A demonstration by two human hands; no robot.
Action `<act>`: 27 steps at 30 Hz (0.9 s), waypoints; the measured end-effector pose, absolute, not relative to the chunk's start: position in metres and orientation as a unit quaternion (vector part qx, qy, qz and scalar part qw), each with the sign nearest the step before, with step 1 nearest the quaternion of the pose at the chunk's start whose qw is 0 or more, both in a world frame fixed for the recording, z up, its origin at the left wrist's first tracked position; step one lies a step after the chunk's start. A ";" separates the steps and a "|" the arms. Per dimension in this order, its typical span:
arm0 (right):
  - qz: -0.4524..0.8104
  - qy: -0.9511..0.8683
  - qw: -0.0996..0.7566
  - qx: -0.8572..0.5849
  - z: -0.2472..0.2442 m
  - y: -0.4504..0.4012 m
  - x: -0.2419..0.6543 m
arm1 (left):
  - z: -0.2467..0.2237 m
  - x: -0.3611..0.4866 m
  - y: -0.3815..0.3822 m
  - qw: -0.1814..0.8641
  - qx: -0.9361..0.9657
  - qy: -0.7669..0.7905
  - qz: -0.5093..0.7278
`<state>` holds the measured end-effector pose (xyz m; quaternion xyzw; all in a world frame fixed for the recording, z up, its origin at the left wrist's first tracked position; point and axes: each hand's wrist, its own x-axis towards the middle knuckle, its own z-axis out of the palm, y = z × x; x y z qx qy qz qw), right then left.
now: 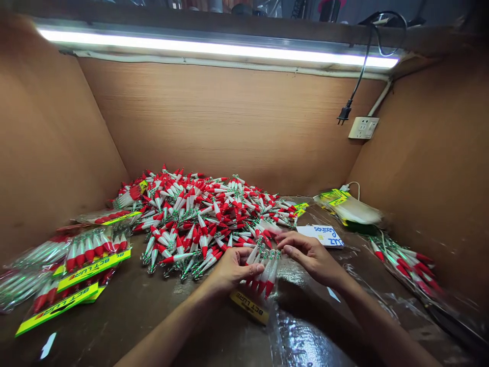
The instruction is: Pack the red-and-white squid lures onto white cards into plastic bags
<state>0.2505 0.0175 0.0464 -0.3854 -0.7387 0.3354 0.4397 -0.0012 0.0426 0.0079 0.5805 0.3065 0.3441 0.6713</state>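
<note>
My left hand (233, 269) is closed on a clear plastic bag of red-and-white fishing lures (263, 278). The lures in it lie side by side, red ends toward me and green hook ends away. A yellow "BCT LURE" header card (250, 307) is on the bag's near end. At the bag's far end, the fingers of my right hand (309, 255) are pinched together close to the hooks; what they grip is hidden. Just beyond both hands spreads a large heap of loose red-and-white lures (206, 209) with green hooks.
Filled lure packs (87, 265) are stacked at left. At right lie a stack of flat bags with yellow headers (349, 206), a handwritten white card (320, 236) and more lures (408, 265). A black plug (344, 112) dangles near a wall socket (363, 128). Wooden panels enclose the bench.
</note>
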 end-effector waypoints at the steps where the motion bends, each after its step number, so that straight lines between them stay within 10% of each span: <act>1: 0.354 -0.731 0.429 -0.395 0.045 0.019 0.251 | 0.008 -0.001 0.043 0.670 0.579 0.307 0.349; 27: 0.285 -0.713 0.464 -0.442 0.029 0.013 0.230 | 0.002 0.008 0.034 0.540 0.676 0.361 0.347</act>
